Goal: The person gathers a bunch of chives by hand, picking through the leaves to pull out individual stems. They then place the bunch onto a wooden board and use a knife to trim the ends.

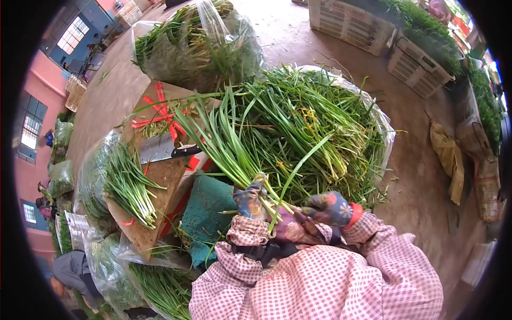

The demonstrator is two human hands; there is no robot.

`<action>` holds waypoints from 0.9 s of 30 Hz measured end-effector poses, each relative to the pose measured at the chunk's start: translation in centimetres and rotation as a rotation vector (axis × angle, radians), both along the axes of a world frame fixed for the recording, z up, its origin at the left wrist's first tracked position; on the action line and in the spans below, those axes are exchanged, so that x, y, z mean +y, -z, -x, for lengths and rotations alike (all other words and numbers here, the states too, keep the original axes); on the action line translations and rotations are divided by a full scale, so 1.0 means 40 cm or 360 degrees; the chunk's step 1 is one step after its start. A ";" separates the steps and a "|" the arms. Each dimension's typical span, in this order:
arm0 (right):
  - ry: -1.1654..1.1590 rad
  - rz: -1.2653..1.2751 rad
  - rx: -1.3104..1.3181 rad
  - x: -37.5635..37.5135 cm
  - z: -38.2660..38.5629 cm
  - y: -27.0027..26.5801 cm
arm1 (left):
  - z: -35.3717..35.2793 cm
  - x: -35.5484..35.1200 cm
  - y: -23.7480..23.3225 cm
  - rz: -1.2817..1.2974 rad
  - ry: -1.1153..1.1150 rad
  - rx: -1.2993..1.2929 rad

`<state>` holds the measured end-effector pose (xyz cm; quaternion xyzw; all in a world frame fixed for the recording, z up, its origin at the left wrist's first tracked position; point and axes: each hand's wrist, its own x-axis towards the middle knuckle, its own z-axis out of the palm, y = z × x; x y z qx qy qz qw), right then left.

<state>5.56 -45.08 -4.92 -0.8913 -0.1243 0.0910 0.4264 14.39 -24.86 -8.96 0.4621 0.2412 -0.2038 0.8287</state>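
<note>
My left hand [249,200], in a patterned glove, is closed round a bunch of green stalks [234,152] whose leaves fan toward the upper left. My right hand [328,209], gloved with a red cuff, is curled beside the stalk ends; what its fingers hold, if anything, is hidden. A large heap of long green leaves [320,128] lies beyond both hands. On the board [176,165] to the left rest a cleaver [160,149], red ties [162,114] and a trimmed bunch [130,184].
A filled plastic bag [197,48] stands behind the board, with more bags at the left. White crates [352,24] of greens line the right. A teal cloth [205,213] lies left of my left hand. A crouching person [80,272] is at lower left.
</note>
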 end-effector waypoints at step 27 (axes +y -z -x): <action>0.0262 -0.1312 0.0852 -0.044 -0.016 -0.148 | -0.021 0.067 0.164 0.0595 0.0236 0.0006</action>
